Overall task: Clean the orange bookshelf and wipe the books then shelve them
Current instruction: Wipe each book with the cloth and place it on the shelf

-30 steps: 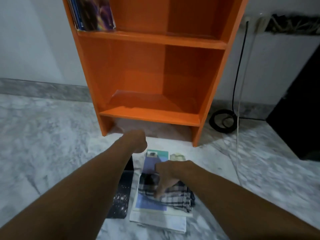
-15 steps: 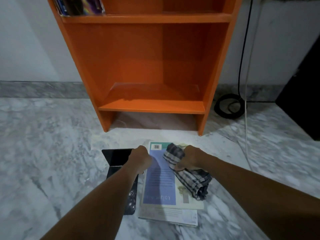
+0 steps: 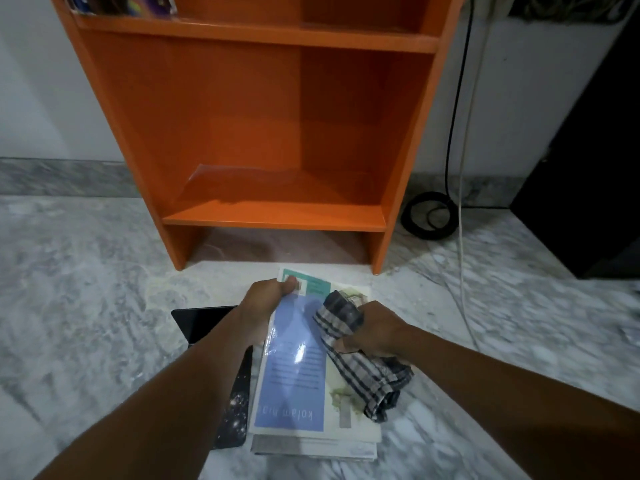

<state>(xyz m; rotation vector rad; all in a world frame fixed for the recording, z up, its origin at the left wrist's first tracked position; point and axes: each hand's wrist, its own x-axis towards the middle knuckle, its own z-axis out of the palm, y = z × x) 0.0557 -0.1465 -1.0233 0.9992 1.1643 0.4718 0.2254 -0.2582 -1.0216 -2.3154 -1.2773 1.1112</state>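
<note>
The orange bookshelf (image 3: 277, 133) stands against the wall, its lower shelf (image 3: 277, 216) bare. On the floor in front lies a stack of books; the top one is a blue and white book (image 3: 294, 372). My left hand (image 3: 263, 303) grips that book's far left corner, thumb on the cover. My right hand (image 3: 374, 332) holds a bunched checked cloth (image 3: 363, 368) over the book's right side. A black starry book (image 3: 235, 403) lies left of the stack, partly under my left arm.
Several books (image 3: 121, 3) stand on the upper shelf at the left. A coiled black cable (image 3: 429, 216) and a white cord (image 3: 460, 237) lie right of the bookshelf. A black cabinet (image 3: 588, 188) stands at the right. The marble floor (image 3: 86, 289) spreads around.
My left hand came down and took hold of the top book's far corner. My right hand gathered the cloth off the cover and bunched it at the book's right side.
</note>
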